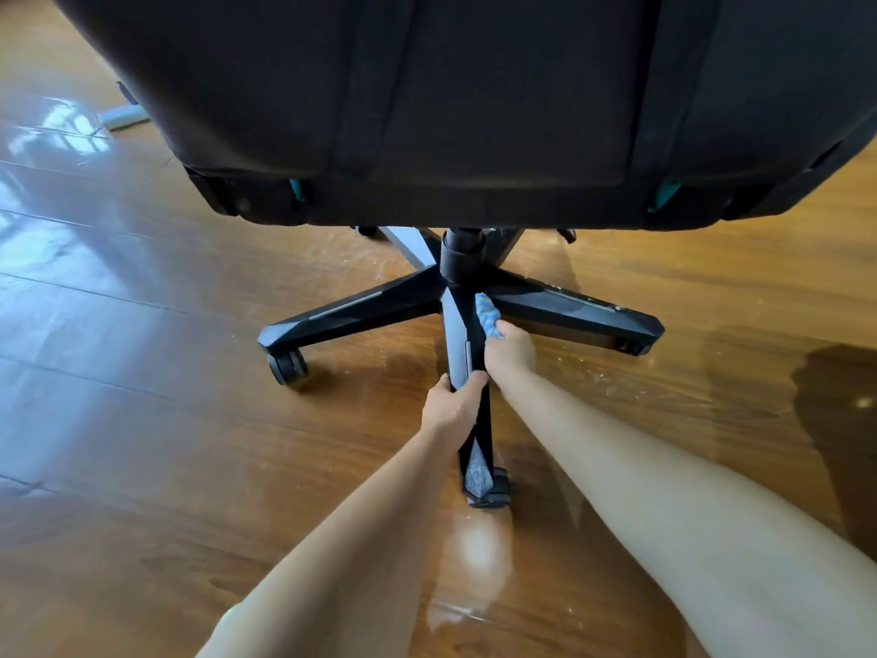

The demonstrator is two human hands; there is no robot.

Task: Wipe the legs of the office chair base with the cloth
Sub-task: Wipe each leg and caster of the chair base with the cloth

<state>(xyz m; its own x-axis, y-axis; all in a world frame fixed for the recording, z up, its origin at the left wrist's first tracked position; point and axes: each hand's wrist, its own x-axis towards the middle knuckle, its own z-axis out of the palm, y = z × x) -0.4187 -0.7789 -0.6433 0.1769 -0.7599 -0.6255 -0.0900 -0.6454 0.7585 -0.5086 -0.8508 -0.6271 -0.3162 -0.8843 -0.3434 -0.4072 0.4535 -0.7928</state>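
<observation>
Office chair base (pixel 462 282), on a glossy wooden floor (pixel 190 420) under the dark seat (pixel 474 87), near leg (pixel 456 339) pointing at the camera. Left hand (pixel 453 408) wrapped round that leg mid-length, bracing it; right hand (pixel 510 351) clutching a blue cloth (pixel 488 315) against the leg's right flank, close to the base's centre. Best done, probably, with a firm brace and long strokes outward toward the caster (pixel 491 491).

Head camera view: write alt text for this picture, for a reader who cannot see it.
The right hand holds a blue-and-white cloth against the near leg of a black office chair base, close to the central column, while the left hand grips the same leg lower down. The chair's dark upholstered body looms above a glossy wooden floor.
</observation>
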